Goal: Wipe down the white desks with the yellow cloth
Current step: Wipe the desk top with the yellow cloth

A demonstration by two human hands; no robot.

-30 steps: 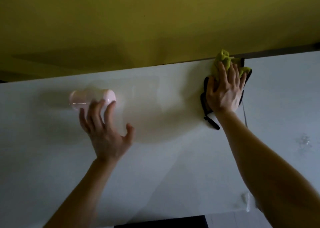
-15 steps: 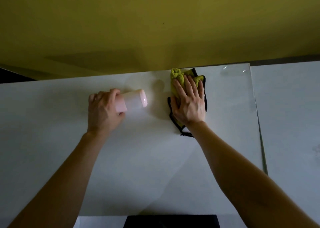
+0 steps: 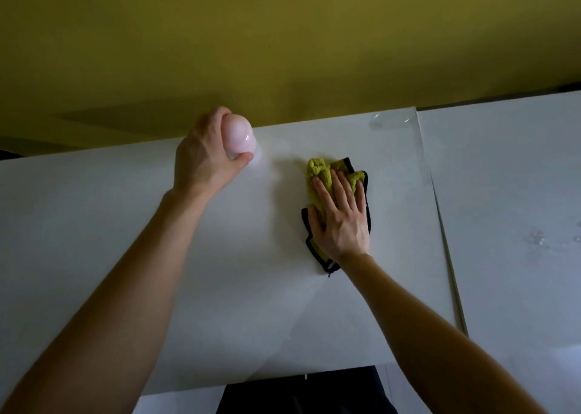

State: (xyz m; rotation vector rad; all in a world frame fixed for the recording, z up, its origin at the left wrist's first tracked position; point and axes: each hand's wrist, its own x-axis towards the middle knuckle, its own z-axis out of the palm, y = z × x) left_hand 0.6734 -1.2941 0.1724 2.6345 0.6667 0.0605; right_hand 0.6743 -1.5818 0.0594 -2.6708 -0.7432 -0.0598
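The left hand point(image 3: 204, 162) has lifted the pink bottle point(image 3: 238, 137) to the far edge of the counter point(image 3: 220, 288), grip clamped on it; the flat right hand point(image 3: 341, 222) presses the yellow cloth point(image 3: 320, 171).

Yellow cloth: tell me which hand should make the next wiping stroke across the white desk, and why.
Right, most likely. The right hand lies flat on the yellow cloth, pressing it to the white desk. The left hand grips a pale pink container near the far edge, apart from the cloth.
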